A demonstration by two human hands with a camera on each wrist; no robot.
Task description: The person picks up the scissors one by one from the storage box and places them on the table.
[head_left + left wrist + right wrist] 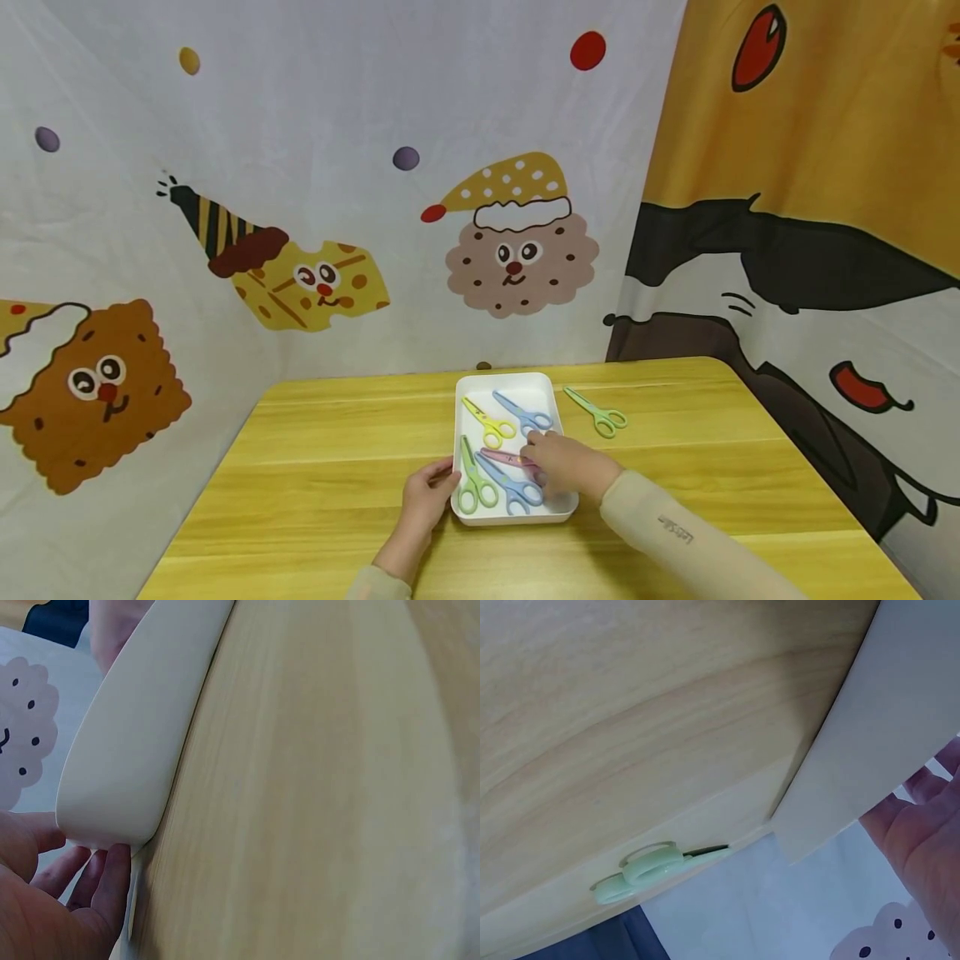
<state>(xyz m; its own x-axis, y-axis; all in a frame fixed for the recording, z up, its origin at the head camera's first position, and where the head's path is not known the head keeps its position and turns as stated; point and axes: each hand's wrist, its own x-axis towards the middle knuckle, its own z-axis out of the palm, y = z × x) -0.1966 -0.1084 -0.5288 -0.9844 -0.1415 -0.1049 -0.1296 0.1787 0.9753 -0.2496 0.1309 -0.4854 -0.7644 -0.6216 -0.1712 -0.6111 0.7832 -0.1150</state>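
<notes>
A white tray on the wooden table holds several plastic scissors. My left hand holds its left side, thumb at the rim and fingers against the outer wall. My right hand reaches over the right rim and grips pink scissors near their handles, partly hidden by the fingers. Blue scissors and green scissors lie in the near half. Farther back are yellow scissors and another blue pair, its handles close to my right fingers.
Light green scissors lie on the table right of the tray, also seen in the right wrist view. The wooden table extends to both sides. Behind it hangs a cartoon-printed cloth.
</notes>
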